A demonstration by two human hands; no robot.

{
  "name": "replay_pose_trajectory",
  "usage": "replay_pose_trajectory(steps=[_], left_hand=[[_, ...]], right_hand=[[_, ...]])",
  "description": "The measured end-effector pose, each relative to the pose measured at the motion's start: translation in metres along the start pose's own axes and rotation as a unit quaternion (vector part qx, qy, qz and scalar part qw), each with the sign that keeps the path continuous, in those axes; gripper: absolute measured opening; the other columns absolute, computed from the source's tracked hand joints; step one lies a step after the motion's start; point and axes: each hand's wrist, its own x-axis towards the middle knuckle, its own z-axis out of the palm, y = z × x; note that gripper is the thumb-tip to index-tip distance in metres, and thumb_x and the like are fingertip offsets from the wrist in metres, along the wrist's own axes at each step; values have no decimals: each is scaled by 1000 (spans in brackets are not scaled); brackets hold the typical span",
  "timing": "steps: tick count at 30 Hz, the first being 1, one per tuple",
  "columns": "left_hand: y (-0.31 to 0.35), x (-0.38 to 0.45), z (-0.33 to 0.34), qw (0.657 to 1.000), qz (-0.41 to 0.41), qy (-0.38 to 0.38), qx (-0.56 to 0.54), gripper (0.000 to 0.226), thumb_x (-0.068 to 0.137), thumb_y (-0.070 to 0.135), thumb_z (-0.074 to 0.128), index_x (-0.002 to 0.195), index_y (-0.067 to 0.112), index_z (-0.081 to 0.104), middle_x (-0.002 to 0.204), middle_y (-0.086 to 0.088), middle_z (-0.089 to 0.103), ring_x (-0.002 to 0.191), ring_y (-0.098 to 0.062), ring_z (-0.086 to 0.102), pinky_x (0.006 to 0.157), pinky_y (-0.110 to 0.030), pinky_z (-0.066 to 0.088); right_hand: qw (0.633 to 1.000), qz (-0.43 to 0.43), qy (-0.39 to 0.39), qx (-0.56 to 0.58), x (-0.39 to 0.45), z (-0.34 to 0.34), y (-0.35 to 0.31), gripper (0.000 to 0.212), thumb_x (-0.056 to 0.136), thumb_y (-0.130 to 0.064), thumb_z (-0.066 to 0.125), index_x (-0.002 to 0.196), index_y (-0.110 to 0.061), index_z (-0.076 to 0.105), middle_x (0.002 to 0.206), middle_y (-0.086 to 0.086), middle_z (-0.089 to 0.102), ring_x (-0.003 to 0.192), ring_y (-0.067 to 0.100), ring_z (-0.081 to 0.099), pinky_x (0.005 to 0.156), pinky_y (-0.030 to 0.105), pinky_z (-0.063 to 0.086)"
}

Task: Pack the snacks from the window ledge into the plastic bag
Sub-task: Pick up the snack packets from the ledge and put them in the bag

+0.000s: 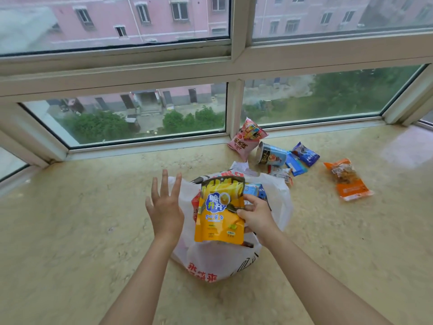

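Over the mouth of the white plastic bag [218,261], which sits on the marble window ledge [82,231], the right hand [256,216] pinches a yellow chip packet [219,212] by its right edge, thumb on the front and fingers curled behind. The packet hangs upright, its lower end just above the bag's opening. The right forearm reaches in from the lower right, wrist bent toward the bag.

The left hand [165,207] is raised just left of the packet, palm facing it, fingers straight and spread, holding nothing; whether it brushes the bag's edge I cannot tell. Its forearm comes up from the bottom of the view.

Inside the bag a blue packet [254,191] and something red show beside the yellow one.

Beyond the bag, on the ledge near the window frame, a pink snack bag [246,141] leans against the mullion. Just right of it a blue cup-shaped tub [273,154] lies on its side, touching a flat blue bar [295,166] and a dark blue wrapper [305,153]. A small pale wrapper [281,173] lies beside the bag's rim. Well apart to the right lies an orange snack pack [349,180].
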Motion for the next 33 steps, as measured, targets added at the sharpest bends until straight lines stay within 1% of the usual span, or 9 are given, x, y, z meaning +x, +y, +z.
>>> replay_pose_trajectory(steps=[4,9,13,17,20,24,28,31,33], left_hand=[[2,2,-7,993,-13,-28,-112,97,68,-22,47,147,33,34,150,0,38,131,-26,42,72,-35,52],[10,-2,-17,982,-5,18,-187,73,75,-21,47,134,21,56,126,-1,62,106,-23,62,67,-24,44],[12,-3,-30,954,-58,56,-288,44,86,-10,54,120,15,67,107,-3,71,94,-18,67,76,-25,52],[11,6,-51,839,-228,66,-490,32,91,-2,57,118,14,65,97,1,70,81,-5,65,56,-20,56],[11,13,-62,743,-292,71,-598,33,89,-5,60,117,12,62,103,-5,69,81,-8,66,57,-16,53],[17,12,-77,684,-302,88,-658,33,87,-9,61,111,14,62,104,-5,69,88,-11,67,60,-17,52],[33,2,-89,706,-246,81,-659,30,87,-6,62,100,21,63,101,-1,70,84,-5,68,59,-18,53],[42,-6,-91,760,-182,54,-622,31,89,-4,61,102,24,63,103,3,68,91,-6,67,63,-20,55],[40,-7,-86,793,-164,39,-585,39,87,-5,61,104,30,62,106,7,68,98,-5,64,76,-31,58]], right_hand=[[994,-43,22,-96,10,29,-6,50,86,3,54,133,-15,52,101,17,68,89,31,66,79,49,56],[975,-107,22,-195,13,50,-22,53,83,-1,52,133,-18,55,110,8,66,96,22,62,87,40,52],[965,-136,29,-220,14,52,-24,51,84,3,50,131,-17,57,124,9,62,110,21,59,93,33,48],[961,-157,101,-205,14,46,-12,44,87,0,51,128,-16,60,127,6,62,116,21,56,95,33,45],[957,-159,123,-211,13,42,-4,41,86,0,51,121,-16,64,119,6,65,110,23,57,87,30,45],[953,-151,88,-249,2,44,15,34,83,-3,48,102,-24,67,100,-1,68,94,22,59,75,32,48],[945,-135,39,-294,-8,53,30,39,86,2,45,109,-20,66,105,3,68,100,24,60,79,31,49],[975,-91,-73,-189,-13,62,22,55,94,-6,49,145,-25,37,136,1,51,124,18,49,99,30,45],[984,-80,-109,-119,-16,61,19,65,94,-12,54,150,-27,25,146,0,40,132,15,41,106,31,41]])
